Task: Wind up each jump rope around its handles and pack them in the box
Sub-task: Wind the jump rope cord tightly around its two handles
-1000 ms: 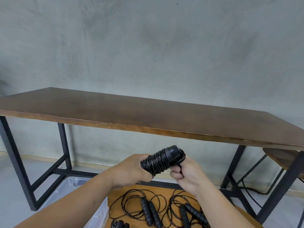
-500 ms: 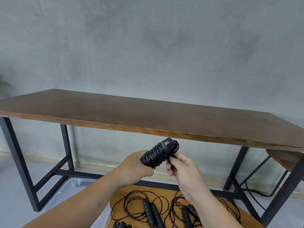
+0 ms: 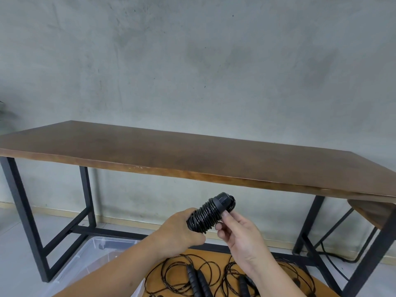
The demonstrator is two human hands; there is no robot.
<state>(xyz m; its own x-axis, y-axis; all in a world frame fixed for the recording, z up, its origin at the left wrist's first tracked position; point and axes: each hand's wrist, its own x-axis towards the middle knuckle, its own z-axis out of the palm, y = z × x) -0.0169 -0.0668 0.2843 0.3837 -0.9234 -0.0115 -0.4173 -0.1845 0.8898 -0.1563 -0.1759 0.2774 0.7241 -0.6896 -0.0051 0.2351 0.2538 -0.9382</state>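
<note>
Left hand (image 3: 179,232) has its fingers wrapped tight around the lower end of the wound rope (image 3: 209,213), so that end is buried in the fist. The bundle sticks up and to the right out of that grip, cord coiled neatly round the handles, with a black cap at the top end. Right hand (image 3: 240,234) is just beside it, palm facing the camera. Its thumb and forefinger tips press on the coil right under the cap, pinching the last loop of cord there, and the other fingers (image 3: 225,230) are curled in loosely below. So both hands are on the same bundle, held up in the air in front of the long table (image 3: 192,155).

Below the fingers, on a small orange tabletop (image 3: 214,254), two more ropes lie unwound: one loose rope (image 3: 192,273) under the left wrist with its handles side by side, and a second rope (image 3: 244,281) partly hidden by the right forearm. The clear box (image 3: 90,260) sits on the floor under the left forearm, just beside the orange tabletop. Can't tell what's in it from here.
</note>
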